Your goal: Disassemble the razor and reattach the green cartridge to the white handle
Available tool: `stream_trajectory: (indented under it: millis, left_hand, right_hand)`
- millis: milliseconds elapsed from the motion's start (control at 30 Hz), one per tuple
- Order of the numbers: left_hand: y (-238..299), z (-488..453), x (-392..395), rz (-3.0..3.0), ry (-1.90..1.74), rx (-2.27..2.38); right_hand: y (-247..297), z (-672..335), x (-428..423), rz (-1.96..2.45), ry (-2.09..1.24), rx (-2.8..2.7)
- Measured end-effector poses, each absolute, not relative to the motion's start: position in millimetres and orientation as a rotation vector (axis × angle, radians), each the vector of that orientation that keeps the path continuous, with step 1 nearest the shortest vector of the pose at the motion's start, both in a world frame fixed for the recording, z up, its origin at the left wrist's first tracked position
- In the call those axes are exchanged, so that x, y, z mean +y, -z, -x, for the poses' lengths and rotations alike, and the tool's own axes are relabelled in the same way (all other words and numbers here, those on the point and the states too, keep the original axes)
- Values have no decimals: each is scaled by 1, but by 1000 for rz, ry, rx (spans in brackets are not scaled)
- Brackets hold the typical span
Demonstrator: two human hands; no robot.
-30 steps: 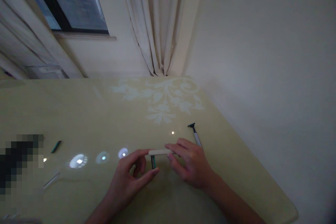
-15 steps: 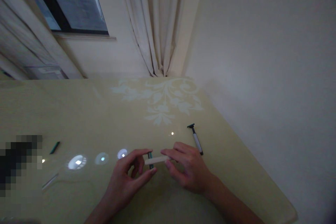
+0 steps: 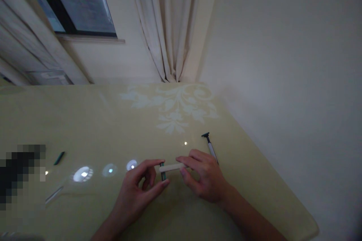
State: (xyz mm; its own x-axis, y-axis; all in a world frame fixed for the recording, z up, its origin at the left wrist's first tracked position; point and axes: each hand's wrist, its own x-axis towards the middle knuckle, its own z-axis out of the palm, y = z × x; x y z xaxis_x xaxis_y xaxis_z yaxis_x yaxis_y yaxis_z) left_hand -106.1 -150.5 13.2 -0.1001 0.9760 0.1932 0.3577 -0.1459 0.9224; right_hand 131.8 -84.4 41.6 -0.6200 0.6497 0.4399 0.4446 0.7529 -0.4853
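Razor cartridge [image 3: 162, 171], dark green, is pinched upright between thumb and forefinger of my left hand [image 3: 138, 192], touching the end of the pale handle [image 3: 173, 167], which my right hand [image 3: 205, 179] clamps by its fingertips. Both are toward the near edge of the tabletop [image 3: 113, 120]. A second razor [image 3: 209, 144] lies just beyond my right hand.

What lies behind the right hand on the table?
A second razor lies on the table behind the right hand, which grips a white handle. Its dark head and upper pale shaft show; the shaft's lower end is covered by the hand.
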Motion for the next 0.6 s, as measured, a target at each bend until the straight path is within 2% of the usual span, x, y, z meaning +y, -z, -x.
stream_trajectory:
  millis: [600]
  left_hand:
    - [-21, 105, -149, -1523, -1306, 1469]
  right_hand:
    - [-41, -136, -81, 815, -437, -2330]
